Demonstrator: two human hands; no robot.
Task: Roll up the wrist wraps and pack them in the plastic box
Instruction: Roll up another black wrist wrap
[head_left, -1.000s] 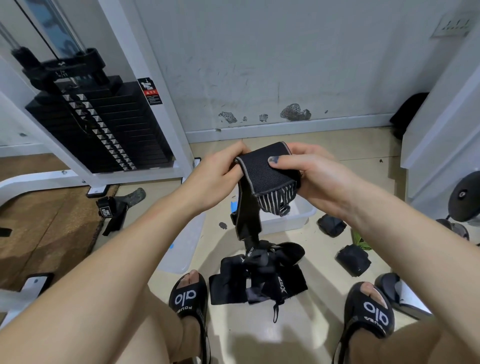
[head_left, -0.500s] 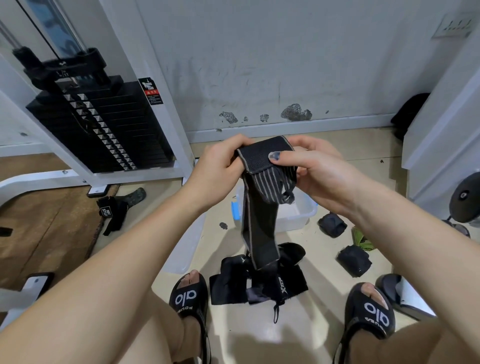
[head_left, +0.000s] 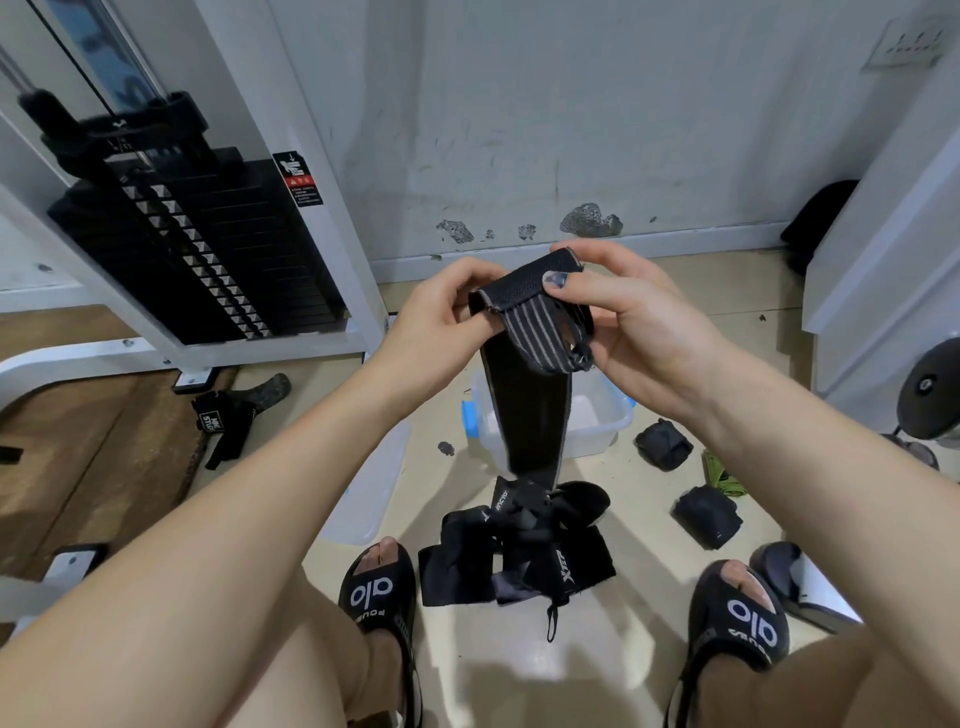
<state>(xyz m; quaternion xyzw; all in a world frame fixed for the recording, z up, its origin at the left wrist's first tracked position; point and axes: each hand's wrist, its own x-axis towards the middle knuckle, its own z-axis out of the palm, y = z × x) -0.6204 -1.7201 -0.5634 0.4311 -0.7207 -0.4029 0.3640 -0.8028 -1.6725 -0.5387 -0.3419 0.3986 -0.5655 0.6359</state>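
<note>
- Head view: your left hand (head_left: 441, 317) and right hand (head_left: 631, 322) both pinch the top end of the wrist wrap (head_left: 530, 364); each grip is curled on the fabric.
- Keep the first fold tight and edges square, then roll downward under tension.
- The tail hangs below the grips, over the plastic box (head_left: 597, 421) on the floor, reaching the loose wraps (head_left: 519, 545).

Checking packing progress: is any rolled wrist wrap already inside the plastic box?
No: the plastic box looks empty, and two rolled wraps lie on the floor to its right.
</note>
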